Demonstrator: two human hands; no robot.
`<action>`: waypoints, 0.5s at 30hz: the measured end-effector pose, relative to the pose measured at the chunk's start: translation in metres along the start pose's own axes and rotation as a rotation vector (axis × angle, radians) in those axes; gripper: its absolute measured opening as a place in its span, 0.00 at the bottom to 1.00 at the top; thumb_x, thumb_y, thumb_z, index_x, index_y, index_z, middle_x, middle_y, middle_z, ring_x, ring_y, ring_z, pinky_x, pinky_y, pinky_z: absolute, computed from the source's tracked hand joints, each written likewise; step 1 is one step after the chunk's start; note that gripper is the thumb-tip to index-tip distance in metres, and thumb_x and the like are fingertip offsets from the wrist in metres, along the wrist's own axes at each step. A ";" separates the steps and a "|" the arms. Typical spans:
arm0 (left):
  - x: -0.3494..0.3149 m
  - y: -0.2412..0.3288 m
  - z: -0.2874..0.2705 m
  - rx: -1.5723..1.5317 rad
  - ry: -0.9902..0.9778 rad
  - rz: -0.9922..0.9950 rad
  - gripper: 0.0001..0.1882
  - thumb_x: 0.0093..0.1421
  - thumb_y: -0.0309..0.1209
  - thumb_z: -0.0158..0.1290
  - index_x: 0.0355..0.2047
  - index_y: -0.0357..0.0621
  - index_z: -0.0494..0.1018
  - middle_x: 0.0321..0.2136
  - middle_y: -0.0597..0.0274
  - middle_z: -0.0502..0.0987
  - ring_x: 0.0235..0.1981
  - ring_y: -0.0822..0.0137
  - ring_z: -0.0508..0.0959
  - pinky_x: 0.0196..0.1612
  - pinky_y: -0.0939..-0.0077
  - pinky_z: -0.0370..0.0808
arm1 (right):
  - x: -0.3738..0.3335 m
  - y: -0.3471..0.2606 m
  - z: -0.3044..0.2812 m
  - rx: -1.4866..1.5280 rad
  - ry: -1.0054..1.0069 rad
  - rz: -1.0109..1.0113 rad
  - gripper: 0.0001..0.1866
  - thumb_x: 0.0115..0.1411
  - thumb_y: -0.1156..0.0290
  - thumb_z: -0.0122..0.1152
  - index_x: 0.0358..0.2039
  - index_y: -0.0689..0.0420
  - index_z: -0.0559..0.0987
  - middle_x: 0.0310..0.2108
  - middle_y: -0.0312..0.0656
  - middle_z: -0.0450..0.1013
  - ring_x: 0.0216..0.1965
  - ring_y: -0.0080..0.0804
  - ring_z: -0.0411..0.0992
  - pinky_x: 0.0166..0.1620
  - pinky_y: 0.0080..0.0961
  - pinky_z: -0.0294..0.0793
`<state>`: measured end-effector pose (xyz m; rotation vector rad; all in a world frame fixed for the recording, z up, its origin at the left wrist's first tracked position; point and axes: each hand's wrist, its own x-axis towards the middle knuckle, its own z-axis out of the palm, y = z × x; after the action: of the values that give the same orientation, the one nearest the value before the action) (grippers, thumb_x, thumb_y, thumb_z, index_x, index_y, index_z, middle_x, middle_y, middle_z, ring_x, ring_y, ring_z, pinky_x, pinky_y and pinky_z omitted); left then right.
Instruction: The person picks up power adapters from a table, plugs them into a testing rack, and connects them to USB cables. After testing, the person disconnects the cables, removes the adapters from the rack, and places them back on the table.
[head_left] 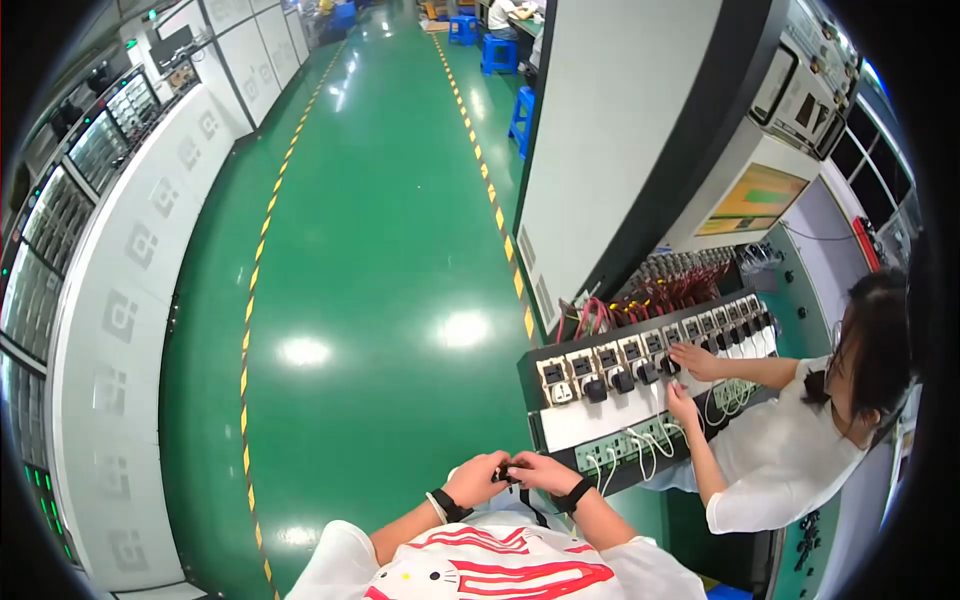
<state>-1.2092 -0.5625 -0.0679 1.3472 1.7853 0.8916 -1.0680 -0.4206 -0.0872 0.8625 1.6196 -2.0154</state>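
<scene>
My left hand (478, 482) and my right hand (541, 473) meet in front of my body, fingers closed around a small black object (503, 474). Most of it is covered by the fingers, so its kind cannot be made out. Below it a dark strap or cord hangs down against my clothes. To the right of my right hand stands a test bench (615, 410) with a row of sockets, black plug-in adapters (622, 381) and white cables (648, 458).
A co-worker (790, 430) at the bench's right has one hand on an adapter and the other by a cable. A tall grey cabinet (610, 130) rises behind the bench. White cabinets (130, 290) line the left. Yellow-black tape (265, 240) marks the green floor; blue stools (500, 55) stand far off.
</scene>
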 end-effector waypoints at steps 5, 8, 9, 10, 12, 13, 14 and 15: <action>-0.001 -0.007 0.001 -0.178 0.070 -0.010 0.19 0.49 0.30 0.57 0.42 0.43 0.68 0.30 0.54 0.74 0.33 0.57 0.75 0.37 0.68 0.72 | -0.013 0.012 0.004 0.357 -0.011 -0.137 0.18 0.61 0.68 0.52 0.51 0.60 0.65 0.42 0.37 0.67 0.42 0.23 0.67 0.44 0.23 0.70; 0.007 -0.022 0.000 -0.437 0.097 -0.066 0.22 0.48 0.26 0.59 0.45 0.41 0.69 0.31 0.61 0.74 0.32 0.69 0.73 0.38 0.76 0.72 | -0.012 0.000 0.008 0.547 0.007 -0.234 0.20 0.61 0.65 0.54 0.51 0.56 0.65 0.40 0.35 0.68 0.38 0.22 0.68 0.40 0.22 0.70; 0.011 -0.024 -0.003 -0.506 0.102 -0.107 0.23 0.48 0.24 0.59 0.46 0.40 0.68 0.32 0.64 0.74 0.33 0.73 0.73 0.38 0.78 0.72 | -0.005 0.005 0.005 0.558 0.041 -0.209 0.18 0.64 0.61 0.50 0.50 0.55 0.65 0.42 0.35 0.68 0.40 0.22 0.69 0.42 0.22 0.71; 0.015 -0.026 -0.004 -0.590 0.134 -0.106 0.22 0.48 0.24 0.60 0.45 0.40 0.68 0.32 0.65 0.73 0.33 0.74 0.72 0.38 0.79 0.71 | -0.010 -0.006 0.007 0.710 -0.021 -0.257 0.16 0.65 0.60 0.47 0.49 0.53 0.66 0.43 0.35 0.69 0.41 0.23 0.69 0.42 0.24 0.71; 0.023 -0.033 -0.007 -0.669 0.182 -0.101 0.22 0.49 0.24 0.60 0.45 0.41 0.69 0.32 0.65 0.73 0.32 0.75 0.72 0.37 0.80 0.71 | -0.002 -0.014 0.007 0.828 -0.017 -0.260 0.15 0.66 0.58 0.45 0.47 0.53 0.68 0.45 0.36 0.70 0.42 0.27 0.70 0.43 0.29 0.72; 0.025 -0.031 -0.010 -0.667 0.197 -0.102 0.22 0.49 0.24 0.60 0.45 0.41 0.69 0.32 0.65 0.73 0.32 0.75 0.72 0.37 0.79 0.71 | 0.003 -0.010 0.005 0.867 0.001 -0.231 0.15 0.65 0.58 0.46 0.47 0.53 0.69 0.45 0.37 0.69 0.42 0.28 0.70 0.43 0.29 0.71; 0.024 -0.030 -0.013 -0.598 0.201 -0.091 0.22 0.49 0.23 0.60 0.45 0.41 0.69 0.32 0.66 0.73 0.32 0.76 0.72 0.37 0.80 0.71 | 0.005 -0.007 0.005 0.808 0.090 -0.198 0.16 0.65 0.58 0.46 0.47 0.53 0.69 0.45 0.36 0.69 0.42 0.28 0.70 0.44 0.28 0.71; 0.026 -0.031 -0.013 -0.639 0.192 -0.100 0.22 0.49 0.23 0.59 0.45 0.41 0.69 0.32 0.66 0.74 0.32 0.76 0.72 0.37 0.79 0.71 | 0.006 -0.010 0.006 0.739 0.173 -0.166 0.16 0.65 0.58 0.47 0.48 0.53 0.69 0.45 0.36 0.69 0.42 0.28 0.69 0.44 0.27 0.70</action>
<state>-1.2405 -0.5448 -0.0908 0.7745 1.4917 1.4179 -1.0802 -0.4236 -0.0833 1.1987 1.0228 -2.7824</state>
